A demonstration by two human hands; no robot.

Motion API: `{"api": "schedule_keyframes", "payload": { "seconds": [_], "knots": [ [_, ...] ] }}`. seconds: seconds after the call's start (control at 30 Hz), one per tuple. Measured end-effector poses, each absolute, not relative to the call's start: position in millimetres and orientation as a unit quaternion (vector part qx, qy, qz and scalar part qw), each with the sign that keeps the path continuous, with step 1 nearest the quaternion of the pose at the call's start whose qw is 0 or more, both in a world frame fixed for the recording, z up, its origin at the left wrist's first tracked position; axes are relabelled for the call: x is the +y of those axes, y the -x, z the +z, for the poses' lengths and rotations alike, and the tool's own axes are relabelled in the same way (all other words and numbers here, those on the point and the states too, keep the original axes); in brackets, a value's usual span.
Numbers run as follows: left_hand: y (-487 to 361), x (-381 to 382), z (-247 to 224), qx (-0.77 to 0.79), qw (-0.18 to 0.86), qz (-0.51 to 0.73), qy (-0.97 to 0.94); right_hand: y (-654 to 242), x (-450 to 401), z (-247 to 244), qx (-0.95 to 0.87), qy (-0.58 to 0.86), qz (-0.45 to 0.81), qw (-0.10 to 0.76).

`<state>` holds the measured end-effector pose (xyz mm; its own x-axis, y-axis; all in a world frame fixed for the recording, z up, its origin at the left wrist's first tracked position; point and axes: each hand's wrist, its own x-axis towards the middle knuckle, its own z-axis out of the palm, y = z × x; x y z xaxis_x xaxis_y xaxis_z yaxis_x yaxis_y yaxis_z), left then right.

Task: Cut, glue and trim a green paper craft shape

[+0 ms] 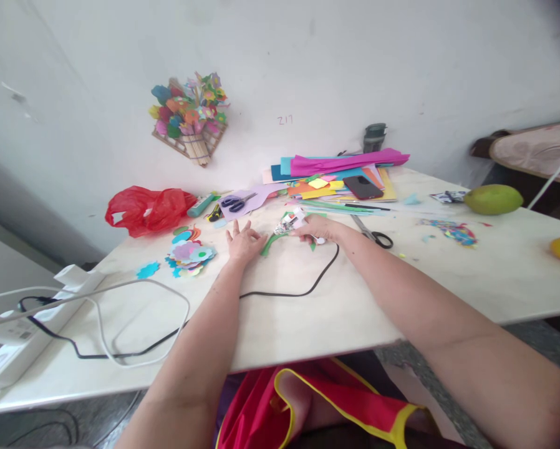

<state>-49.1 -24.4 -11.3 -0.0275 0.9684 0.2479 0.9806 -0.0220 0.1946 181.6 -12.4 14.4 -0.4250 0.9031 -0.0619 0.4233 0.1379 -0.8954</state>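
Bright, even light from outside the view washes over the white wall (261, 68) and tabletop (284, 330), leaving only faint, soft shadows. The wall greys toward the left; the floor (492, 365) is dim. Fine detail is smeared, including the white piece (299, 216) in the right hand (318, 228). Wide-angle stretching enlarges the forearms (424, 299), and the upper-right corner darkens.

White tabletop (280, 330), paper cut-outs (189, 254) left of left hand (245, 241), black-handled scissors (365, 229) and green fruit (494, 199) right of right hand (315, 228)
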Motion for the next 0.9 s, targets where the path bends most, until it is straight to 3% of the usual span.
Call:
{"api": "schedule_keyframes", "payload": {
  "seconds": [0.17,0.37,0.57,0.9],
  "knots": [
    [52,-11,-21,-0.716,-0.027,-0.181,0.674,-179,-9,11,-0.689,0.485,0.456,0.286],
    [53,-13,-15,-0.672,-0.038,-0.119,0.73,-180,-8,9,-0.656,0.505,0.448,0.338],
    [51,-29,-9,-0.615,0.009,-0.091,0.783,-182,-8,11,-0.599,0.523,0.463,0.392],
    [39,-41,-5,-0.547,0.133,-0.089,0.822,-185,-2,3,-0.608,0.51,0.463,0.394]
  ]
}}
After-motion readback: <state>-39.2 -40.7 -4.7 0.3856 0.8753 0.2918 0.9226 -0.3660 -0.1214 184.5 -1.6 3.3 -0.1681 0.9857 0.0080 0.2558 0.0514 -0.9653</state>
